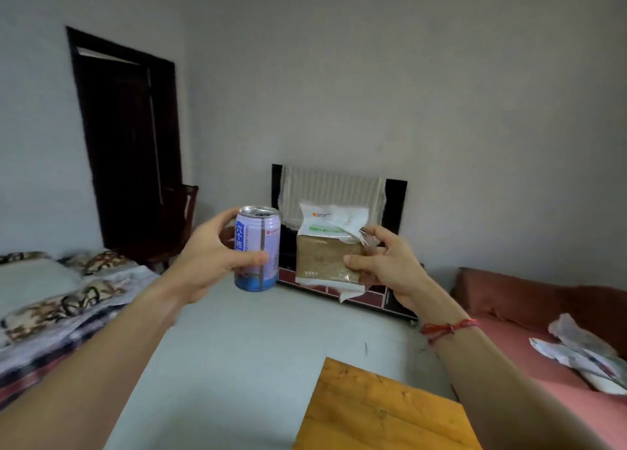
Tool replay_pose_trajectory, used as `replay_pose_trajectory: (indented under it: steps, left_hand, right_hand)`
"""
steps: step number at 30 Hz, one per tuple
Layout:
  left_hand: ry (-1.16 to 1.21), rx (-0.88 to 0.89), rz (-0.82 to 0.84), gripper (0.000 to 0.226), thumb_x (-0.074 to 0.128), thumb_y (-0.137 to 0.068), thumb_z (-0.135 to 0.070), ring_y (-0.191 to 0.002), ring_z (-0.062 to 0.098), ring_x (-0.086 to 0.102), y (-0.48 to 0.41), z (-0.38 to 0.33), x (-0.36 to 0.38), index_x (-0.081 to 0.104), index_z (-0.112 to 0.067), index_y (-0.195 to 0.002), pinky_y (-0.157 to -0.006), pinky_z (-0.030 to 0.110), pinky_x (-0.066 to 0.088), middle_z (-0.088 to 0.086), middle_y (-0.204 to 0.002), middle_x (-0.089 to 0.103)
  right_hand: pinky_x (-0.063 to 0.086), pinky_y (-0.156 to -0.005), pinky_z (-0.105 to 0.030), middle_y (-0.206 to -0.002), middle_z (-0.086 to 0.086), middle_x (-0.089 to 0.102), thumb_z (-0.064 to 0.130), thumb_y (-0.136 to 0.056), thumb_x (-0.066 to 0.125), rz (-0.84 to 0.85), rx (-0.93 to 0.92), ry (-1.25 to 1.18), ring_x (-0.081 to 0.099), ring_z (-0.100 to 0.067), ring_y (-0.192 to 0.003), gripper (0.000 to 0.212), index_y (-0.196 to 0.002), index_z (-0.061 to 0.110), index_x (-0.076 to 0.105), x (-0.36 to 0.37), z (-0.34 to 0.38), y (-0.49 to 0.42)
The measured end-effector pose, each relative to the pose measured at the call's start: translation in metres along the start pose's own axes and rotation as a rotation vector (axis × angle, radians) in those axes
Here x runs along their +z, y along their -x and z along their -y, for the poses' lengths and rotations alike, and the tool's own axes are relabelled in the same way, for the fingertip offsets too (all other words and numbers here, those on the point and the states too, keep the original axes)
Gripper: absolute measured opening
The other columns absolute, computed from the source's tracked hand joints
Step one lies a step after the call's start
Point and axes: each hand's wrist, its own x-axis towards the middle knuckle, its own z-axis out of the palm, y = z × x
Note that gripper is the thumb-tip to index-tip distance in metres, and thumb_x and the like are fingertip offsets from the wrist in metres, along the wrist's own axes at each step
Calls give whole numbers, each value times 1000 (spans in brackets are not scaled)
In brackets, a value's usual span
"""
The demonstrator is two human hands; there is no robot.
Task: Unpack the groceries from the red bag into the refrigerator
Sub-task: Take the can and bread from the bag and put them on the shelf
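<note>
Out in front, groceries in both hands, ready for carrying.
Left hand [217,256] curls round a purple can [258,249], kept upright since its blurred top is perhaps opened, at 9 o'clock of the brown packet [325,256] the right hand [380,263] pinches by its edge; red bag and refrigerator lie out of view.

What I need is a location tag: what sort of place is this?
Probably a bedroom or living room at home: patterned bedding at left, a cloth-draped television against the wall, a cushioned sofa at right.
</note>
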Motion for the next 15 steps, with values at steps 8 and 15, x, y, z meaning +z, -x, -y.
replay_pose_trajectory:
  steps: [8,15]
  left_hand:
    - [-139,-45,-234,75,86,-63,6,-100,24,70,76,-13,-134,60,-28,-124,-83,42,60,5,-107,74]
    - [-201,-104,-449,74,85,-65,6,-102,25,69,147,-27,-205,59,-30,-124,-76,35,61,5,-112,71]
  right_hand:
    - [53,-49,-26,-76,-11,65,-14,-79,76,256,8,-61,64,-21,-60,40,-104,14,64,144,-4,-12]
    - [62,-66,-32,-89,-10,64,-10,-79,79,478,-6,-77,68,-17,-69,45,-100,27,64,243,4,-18]
